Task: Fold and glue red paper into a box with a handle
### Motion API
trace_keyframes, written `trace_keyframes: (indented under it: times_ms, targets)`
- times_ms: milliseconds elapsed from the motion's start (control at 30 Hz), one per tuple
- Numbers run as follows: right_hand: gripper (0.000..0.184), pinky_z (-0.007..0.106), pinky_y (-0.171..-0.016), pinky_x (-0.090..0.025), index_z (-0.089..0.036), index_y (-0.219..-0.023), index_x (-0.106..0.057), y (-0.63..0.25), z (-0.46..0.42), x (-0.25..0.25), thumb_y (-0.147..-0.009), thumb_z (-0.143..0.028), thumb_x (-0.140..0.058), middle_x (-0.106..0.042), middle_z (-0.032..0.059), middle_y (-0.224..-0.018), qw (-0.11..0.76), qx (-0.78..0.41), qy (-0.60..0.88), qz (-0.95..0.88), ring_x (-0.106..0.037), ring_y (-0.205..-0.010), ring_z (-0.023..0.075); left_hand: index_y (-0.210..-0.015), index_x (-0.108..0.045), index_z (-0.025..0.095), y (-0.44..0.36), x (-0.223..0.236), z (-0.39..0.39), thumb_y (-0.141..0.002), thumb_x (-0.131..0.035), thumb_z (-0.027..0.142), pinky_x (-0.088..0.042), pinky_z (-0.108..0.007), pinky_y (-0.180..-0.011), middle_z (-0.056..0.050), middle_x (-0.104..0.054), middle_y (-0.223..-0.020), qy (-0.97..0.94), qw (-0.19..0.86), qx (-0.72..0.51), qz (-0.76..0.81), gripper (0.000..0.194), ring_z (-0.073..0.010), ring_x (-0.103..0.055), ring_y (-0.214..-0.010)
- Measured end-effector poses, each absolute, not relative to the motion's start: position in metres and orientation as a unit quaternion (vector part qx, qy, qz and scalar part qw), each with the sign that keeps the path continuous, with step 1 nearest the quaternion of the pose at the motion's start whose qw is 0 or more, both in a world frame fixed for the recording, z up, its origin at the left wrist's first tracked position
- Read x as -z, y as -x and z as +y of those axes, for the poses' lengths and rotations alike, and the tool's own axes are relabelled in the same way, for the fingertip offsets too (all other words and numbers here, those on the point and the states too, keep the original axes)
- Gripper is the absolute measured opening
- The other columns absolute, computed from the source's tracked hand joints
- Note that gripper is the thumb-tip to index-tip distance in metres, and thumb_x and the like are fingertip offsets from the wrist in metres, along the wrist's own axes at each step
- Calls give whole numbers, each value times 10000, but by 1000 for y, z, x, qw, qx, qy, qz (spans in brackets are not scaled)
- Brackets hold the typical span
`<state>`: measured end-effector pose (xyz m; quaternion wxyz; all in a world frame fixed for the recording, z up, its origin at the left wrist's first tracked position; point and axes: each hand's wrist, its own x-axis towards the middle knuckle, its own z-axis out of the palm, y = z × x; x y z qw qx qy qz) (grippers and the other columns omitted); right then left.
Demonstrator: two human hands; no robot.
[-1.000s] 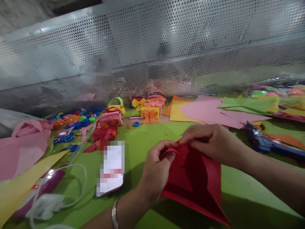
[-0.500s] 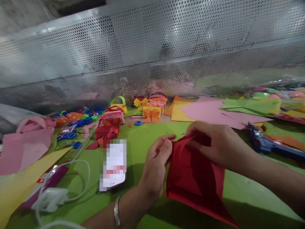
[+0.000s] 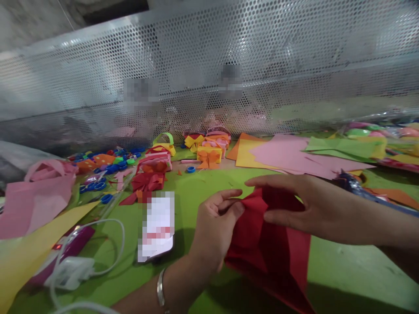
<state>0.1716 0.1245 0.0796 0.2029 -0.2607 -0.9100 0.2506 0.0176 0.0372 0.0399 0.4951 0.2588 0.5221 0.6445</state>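
Observation:
A folded red paper piece stands up in front of me, with a creased lower fold and a dark shadow across its face. My left hand pinches its upper left corner between thumb and fingers. At the upper right of the paper, my right hand has its thumb apart from its fingers, which reach over the top edge. The right hand's thumb lies before the paper; whether it touches is unclear. A phone lies on the green table to the left of my left hand.
Small paper bags with bows stand at the back, near a perforated metal panel. Coloured sheets lie behind my hands. A blue glue gun sits at right, partly behind my right arm. A power strip with a white cable is at left.
My left fingers came off the red paper's corner and closed on it again. My right hand went from pinching the top edge to spread fingers, its forearm now covering more of the glue gun.

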Motion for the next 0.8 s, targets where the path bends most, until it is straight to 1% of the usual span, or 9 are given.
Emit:
trace_keyframes:
  times_ms: [67, 133, 200, 300, 367, 467, 533, 633, 800]
  targets:
    - [448, 357, -713, -545, -230, -1124, -679, -171, 121, -82, -726, -435, -676, -730, 43, -987, 207, -225, 278, -910, -675, -848, 238, -855, -717, 166, -18, -40, 36, -678, -714, 110, -491, -203, -622, -8, -725, -679, -275, 486, -645, 521, 185, -116, -646, -640]
    - [397, 348, -714, -546, -237, -1095, -689, -169, 116, -84, -721, -370, -667, -729, 34, -995, 208, -210, 284, -912, -676, -851, 229, -853, -714, 167, -18, -39, 36, -682, -707, 100, -495, -204, -632, -8, -729, -692, -281, 476, -645, 527, 183, -117, -651, -652]
    - [452, 336, -699, -545, -244, -1163, -657, -168, 113, -85, -719, -321, -641, -728, 24, -1008, 216, -194, 278, -916, -678, -838, 218, -869, -713, 169, -18, -40, 36, -701, -686, 92, -496, -201, -651, -7, -733, -703, -282, 465, -646, 536, 187, -117, -658, -677]
    - [516, 339, -663, -533, -211, -1195, -639, -166, 111, -82, -707, -376, -679, -730, 56, -1031, 242, -173, 300, -906, -682, -843, 245, -897, -708, 173, -19, -41, 35, -724, -665, 95, -494, -196, -654, -2, -736, -704, -298, 451, -645, 540, 194, -116, -658, -684]
    - [383, 320, -643, -513, -201, -1066, -690, -163, 110, -78, -720, -364, -689, -741, 61, -967, 263, -173, 316, -895, -680, -801, 235, -910, -704, 178, -20, -41, 34, -730, -666, 110, -489, -198, -637, 2, -736, -695, -319, 446, -636, 542, 196, -121, -655, -674]
    - [75, 261, -573, -456, -230, -787, -702, -159, 111, -72, -757, -240, -634, -720, -9, -727, 276, -200, 317, -885, -636, -633, 155, -927, -707, 186, -20, -42, 32, -729, -658, 117, -484, -213, -614, 3, -734, -677, -353, 434, -608, 563, 215, -136, -652, -657]
    - [110, 234, -508, -403, -241, -669, -674, -158, 111, -70, -745, -192, -612, -663, -47, -606, 288, -228, 308, -878, -575, -538, 116, -905, -723, 189, -19, -41, 32, -722, -655, 118, -490, -231, -623, -9, -744, -709, -375, 432, -582, 578, 207, -150, -656, -670]
    - [152, 220, -453, -361, -234, -576, -641, -160, 111, -71, -714, -181, -604, -607, -52, -535, 304, -260, 298, -867, -529, -487, 101, -781, -756, 196, -17, -39, 33, -734, -650, 161, -497, -263, -673, -25, -748, -750, -430, 428, -555, 569, 121, -172, -652, -715]
    - [160, 237, -469, -418, -238, -596, -690, -166, 113, -78, -719, -198, -596, -648, -17, -569, 256, -301, 291, -871, -586, -525, 132, -630, -750, 204, -18, -36, 30, -731, -642, 213, -436, -259, -589, -8, -681, -621, -459, 404, -549, 569, 148, -156, -573, -619]
